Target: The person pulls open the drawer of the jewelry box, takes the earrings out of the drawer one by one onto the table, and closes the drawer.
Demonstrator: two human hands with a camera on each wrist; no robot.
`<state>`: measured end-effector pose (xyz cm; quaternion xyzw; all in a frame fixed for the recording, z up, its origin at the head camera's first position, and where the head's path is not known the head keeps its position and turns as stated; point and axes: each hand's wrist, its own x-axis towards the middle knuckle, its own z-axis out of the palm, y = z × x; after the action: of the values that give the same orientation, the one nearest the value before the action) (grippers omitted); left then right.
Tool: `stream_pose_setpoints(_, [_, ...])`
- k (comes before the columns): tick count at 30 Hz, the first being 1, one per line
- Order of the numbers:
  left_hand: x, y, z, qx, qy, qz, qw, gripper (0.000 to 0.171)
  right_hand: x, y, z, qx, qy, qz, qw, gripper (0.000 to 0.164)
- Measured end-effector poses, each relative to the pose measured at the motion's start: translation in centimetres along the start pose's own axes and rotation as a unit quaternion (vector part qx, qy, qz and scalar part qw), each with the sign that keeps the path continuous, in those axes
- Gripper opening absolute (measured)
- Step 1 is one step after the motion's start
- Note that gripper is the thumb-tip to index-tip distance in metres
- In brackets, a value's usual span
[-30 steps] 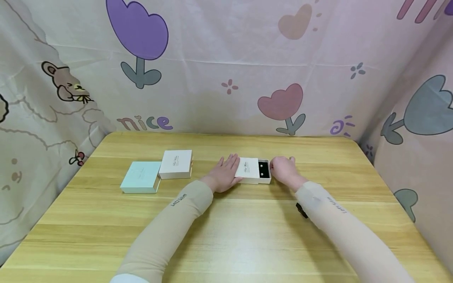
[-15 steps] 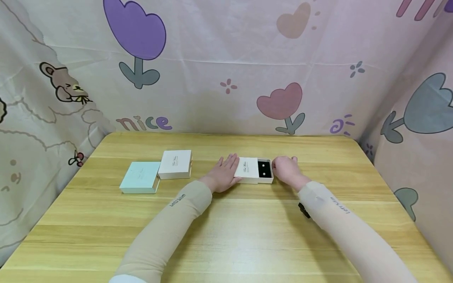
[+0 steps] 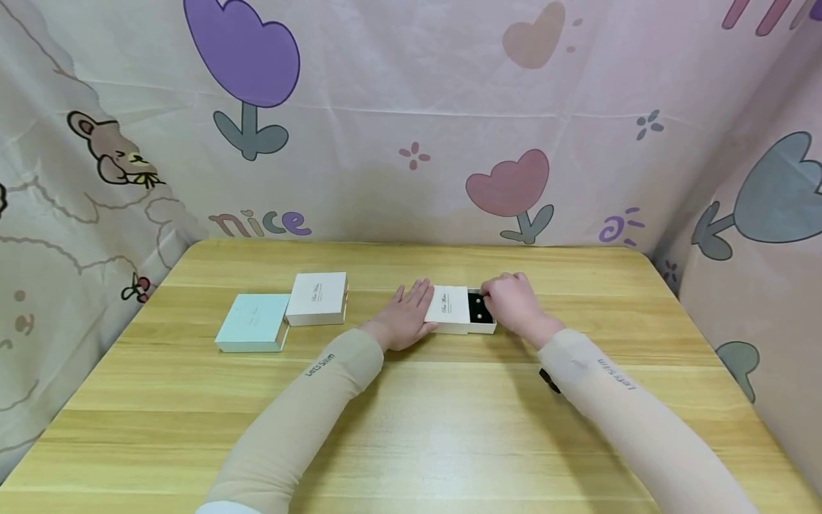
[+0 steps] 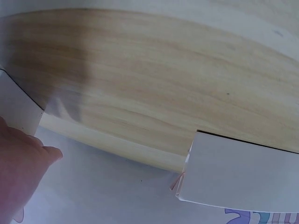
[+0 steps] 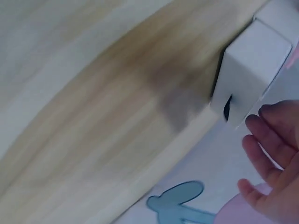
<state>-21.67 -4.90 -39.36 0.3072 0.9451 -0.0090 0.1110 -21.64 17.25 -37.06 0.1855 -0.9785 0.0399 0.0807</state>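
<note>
A white sliding jewelry box [image 3: 449, 305] lies on the table, its drawer [image 3: 481, 329] pulled out partway to the right. Two small round studs, probably earrings [image 3: 478, 316], sit on the black insert. My left hand [image 3: 404, 318] rests with straight fingers on the box's sleeve; the left wrist view shows that hand [image 4: 23, 172] beside the box's corner [image 4: 21, 102]. My right hand [image 3: 516, 303] hovers at the drawer's right end, fingertips over the rim. In the right wrist view its bent fingers [image 5: 268, 161] hold nothing visible, near the drawer's end face [image 5: 252, 65] with its dark slot.
Left of my hands, a closed white box [image 3: 317, 298] and a pale mint box [image 3: 253, 321] stand with their corners close together. The wooden table [image 3: 437, 428] ends at a patterned cloth backdrop [image 3: 385, 128].
The drawer slid slightly further right as my right hand moved right with it. Then my right hand came up and back left over the drawer's end. My left hand stayed on the box.
</note>
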Motion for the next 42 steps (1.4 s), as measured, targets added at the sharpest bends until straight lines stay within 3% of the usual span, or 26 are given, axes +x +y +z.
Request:
stream_pose_setpoints(5, [0.1,0.2,0.0,0.007,-0.003,-0.002,1.0,0.072,0.1,-0.8,0.8,-0.06,0.007,-0.055,0.997,0.014])
stream_pose_setpoints(14, [0.2,0.3,0.1,0.005,0.006,0.005,1.0,0.074,0.1,-1.3,1.2,-0.115,-0.018,-0.045,0.992,0.01])
stream_pose_setpoints(30, [0.2,-0.3,0.8,-0.035,0.022,0.029,0.9987,0.074,0.6,-1.2,1.6,-0.09,-0.015,-0.043,0.995,0.01])
stream_pose_setpoints(36, [0.2,-0.5,0.8,-0.026,0.034,0.053,0.9976,0.07,0.9,-1.3,1.7,-0.097,-0.011,-0.05,0.994,0.013])
stream_pose_setpoints(42, [0.2,-0.4,0.7,-0.026,0.024,0.051,0.998,0.069,1.2,-1.4,1.8,-0.094,-0.006,-0.048,0.994,0.015])
